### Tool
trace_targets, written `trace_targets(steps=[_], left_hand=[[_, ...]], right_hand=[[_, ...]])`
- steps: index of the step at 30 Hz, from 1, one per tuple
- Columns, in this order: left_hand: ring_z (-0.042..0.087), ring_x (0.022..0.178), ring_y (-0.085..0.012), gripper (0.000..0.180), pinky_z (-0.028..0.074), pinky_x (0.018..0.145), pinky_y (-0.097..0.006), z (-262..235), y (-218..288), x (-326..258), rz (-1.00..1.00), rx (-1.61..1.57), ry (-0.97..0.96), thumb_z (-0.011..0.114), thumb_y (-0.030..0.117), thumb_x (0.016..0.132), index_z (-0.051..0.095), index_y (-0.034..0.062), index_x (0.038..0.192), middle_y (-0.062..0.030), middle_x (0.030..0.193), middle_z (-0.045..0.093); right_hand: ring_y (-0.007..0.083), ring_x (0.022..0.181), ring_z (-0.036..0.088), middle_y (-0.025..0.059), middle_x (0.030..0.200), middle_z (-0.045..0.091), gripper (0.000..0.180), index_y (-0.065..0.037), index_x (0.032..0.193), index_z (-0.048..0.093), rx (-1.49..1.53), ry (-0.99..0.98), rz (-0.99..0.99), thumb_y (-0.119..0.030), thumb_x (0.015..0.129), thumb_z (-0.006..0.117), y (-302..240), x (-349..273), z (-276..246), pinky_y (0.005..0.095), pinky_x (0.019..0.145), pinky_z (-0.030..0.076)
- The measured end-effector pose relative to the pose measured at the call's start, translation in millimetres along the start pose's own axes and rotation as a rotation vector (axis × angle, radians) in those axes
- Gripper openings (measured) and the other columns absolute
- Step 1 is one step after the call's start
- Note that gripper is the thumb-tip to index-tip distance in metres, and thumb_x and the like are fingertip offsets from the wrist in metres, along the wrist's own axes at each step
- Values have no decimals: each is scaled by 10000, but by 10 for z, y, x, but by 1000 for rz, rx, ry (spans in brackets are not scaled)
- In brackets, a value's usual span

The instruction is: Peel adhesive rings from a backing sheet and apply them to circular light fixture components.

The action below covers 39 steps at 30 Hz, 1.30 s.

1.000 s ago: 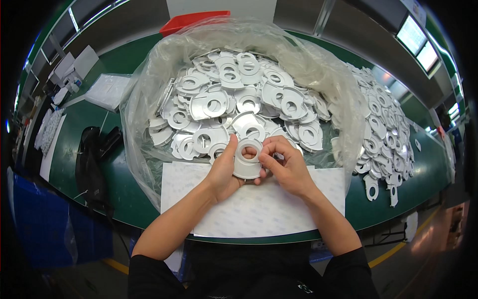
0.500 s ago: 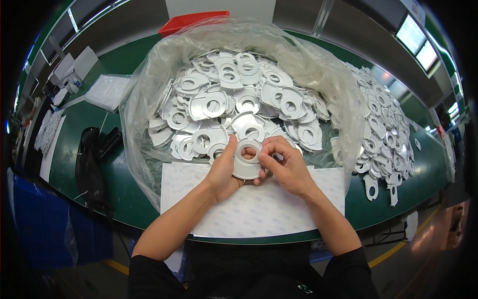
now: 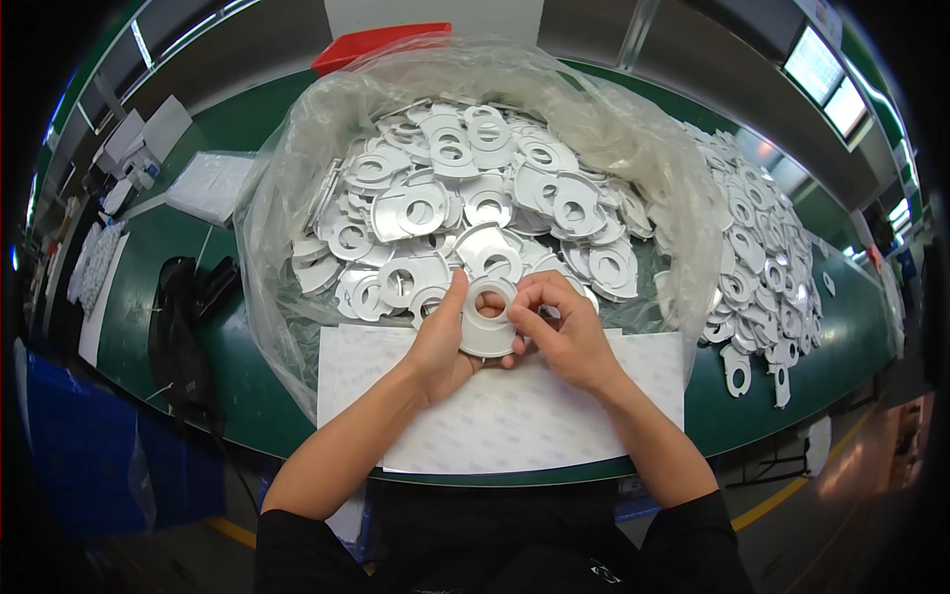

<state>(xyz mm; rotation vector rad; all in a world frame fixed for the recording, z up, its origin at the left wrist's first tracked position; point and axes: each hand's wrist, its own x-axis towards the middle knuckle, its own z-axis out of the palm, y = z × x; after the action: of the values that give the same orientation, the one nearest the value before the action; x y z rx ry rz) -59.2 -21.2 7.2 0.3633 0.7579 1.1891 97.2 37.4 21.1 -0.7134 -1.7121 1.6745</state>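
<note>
A white plastic part [image 3: 486, 340] with a round raised ring and a hole through it is held up between my hands, above a white sheet [image 3: 495, 426]. My left hand [image 3: 435, 348] grips its left side, thumb along the edge and fingers behind it. At the right rim, my right hand [image 3: 566, 337] is closed with thumb and bent forefinger against the ring. Its other fingertips are partly hidden behind the part. Just beyond my hands, a heap of similar white parts [image 3: 411, 208] fills a clear plastic bag [image 3: 683, 178] with its mouth spread wide.
To the right of the bag lies a second pile of white parts [image 3: 757, 257] on the green table [image 3: 792, 381]. A red bin [image 3: 381, 45] stands behind the bag. On the left are a black bag [image 3: 178, 342] and a plastic-wrapped white packet [image 3: 211, 186].
Both hands keep the same hold on the white part. The whole view has shifted very slightly; nothing has been let go or picked up.
</note>
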Motion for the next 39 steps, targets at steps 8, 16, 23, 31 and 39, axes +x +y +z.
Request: trace_targets(steps=[8, 16, 23, 31, 39], left_hand=[[599, 729, -238, 553, 487, 598, -370, 21, 3, -2, -3, 1, 28, 140, 522, 977, 462, 75, 926, -103, 903, 575], [601, 757, -218, 576, 488, 618, -350, -22, -29, -2, 33, 4, -23, 153, 558, 962, 477, 82, 974, -82, 906, 566], [594, 797, -217, 594, 485, 631, -347, 49, -10, -24, 23, 21, 47, 139, 574, 955, 490, 96, 967, -69, 927, 572], [588, 783, -199, 620, 470, 638, -329, 23, -25, -32, 32, 44, -3, 136, 578, 954, 509, 86, 1004, -79, 937, 581], [584, 753, -172, 717, 476, 631, -298, 50, -85, -38, 70, 214, -27, 94, 623, 928, 509, 62, 1096, -81, 898, 592]], right_hand=[[100, 631, 597, 87, 1030, 455, 107, 36, 835, 561, -54, 9, -32, -59, 882, 579, 12, -9, 0, 211, 525, 529], [190, 742, 569, 45, 915, 531, 110, -49, 818, 598, -880, 207, -561, -116, 789, 680, 29, -16, -19, 292, 543, 470], [211, 782, 543, 33, 892, 566, 162, -73, 824, 633, -1015, 281, -605, -161, 724, 726, -64, -71, 25, 311, 562, 456], [185, 739, 591, 67, 888, 587, 181, -12, 933, 661, -680, 337, -381, -93, 771, 669, -40, -68, 43, 272, 548, 475], [114, 517, 585, 71, 686, 579, 144, 72, 892, 623, -46, 208, 85, -51, 823, 595, -136, -17, 13, 232, 478, 464]])
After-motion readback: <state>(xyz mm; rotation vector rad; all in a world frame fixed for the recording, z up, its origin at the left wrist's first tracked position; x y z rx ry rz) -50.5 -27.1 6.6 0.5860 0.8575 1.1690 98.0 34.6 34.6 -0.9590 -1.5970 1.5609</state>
